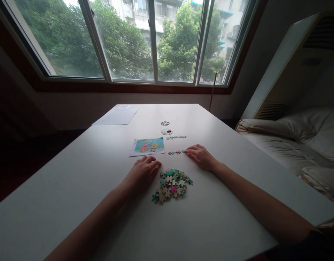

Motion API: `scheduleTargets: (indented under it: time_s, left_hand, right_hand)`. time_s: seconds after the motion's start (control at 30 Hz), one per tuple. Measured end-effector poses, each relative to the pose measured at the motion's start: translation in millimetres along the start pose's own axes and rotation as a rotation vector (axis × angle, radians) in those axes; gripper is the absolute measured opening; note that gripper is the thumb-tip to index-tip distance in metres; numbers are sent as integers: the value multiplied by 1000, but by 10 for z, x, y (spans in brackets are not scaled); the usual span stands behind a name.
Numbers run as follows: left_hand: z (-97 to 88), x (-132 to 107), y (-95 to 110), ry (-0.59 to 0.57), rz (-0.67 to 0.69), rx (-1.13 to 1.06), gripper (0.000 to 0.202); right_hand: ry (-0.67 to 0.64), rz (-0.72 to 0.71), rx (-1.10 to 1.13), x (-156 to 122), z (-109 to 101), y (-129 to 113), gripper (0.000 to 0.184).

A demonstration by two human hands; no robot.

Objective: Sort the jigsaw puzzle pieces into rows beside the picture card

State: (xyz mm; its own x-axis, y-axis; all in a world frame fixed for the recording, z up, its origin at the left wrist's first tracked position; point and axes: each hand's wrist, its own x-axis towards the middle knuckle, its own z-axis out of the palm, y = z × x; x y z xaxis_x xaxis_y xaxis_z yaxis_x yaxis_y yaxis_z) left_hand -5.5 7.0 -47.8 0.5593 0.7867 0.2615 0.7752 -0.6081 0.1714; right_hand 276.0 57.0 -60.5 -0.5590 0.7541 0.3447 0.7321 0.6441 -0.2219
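Observation:
A loose pile of jigsaw puzzle pieces (174, 184) in teal, pink, yellow and bare backing colour lies between my forearms. Beside the pile, my left hand (145, 169) rests on the table, fingers loosely bent and apart, with nothing seen in it. My right hand (202, 157) has its fingertips on a small jigsaw puzzle piece (183, 151) at the right end of a short row of pieces (175, 152). A second row of pieces (176, 137) lies farther back. Left of the rows is a printed cartoon picture (149, 146) on paper.
The white table (218, 203) narrows toward the window. Two round, flat objects (166, 132) lie beyond the rows. White paper sheets (116, 116) sit at the far left corner. A pale sofa (294, 145) and a tall floor unit (281, 65) stand to the right.

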Motion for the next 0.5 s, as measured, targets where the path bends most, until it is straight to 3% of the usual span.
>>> scheduleTargets:
  time_s: [0.27,0.5]
  left_hand:
    - [-123,-8,72,-74,136,-127,23]
    - [-137,3,88,-96,163,-216,19]
  right_hand:
    - [72,-55,7,-10,-33,-20,31]
    - [110,-216,17,-34,-77,-345,23]
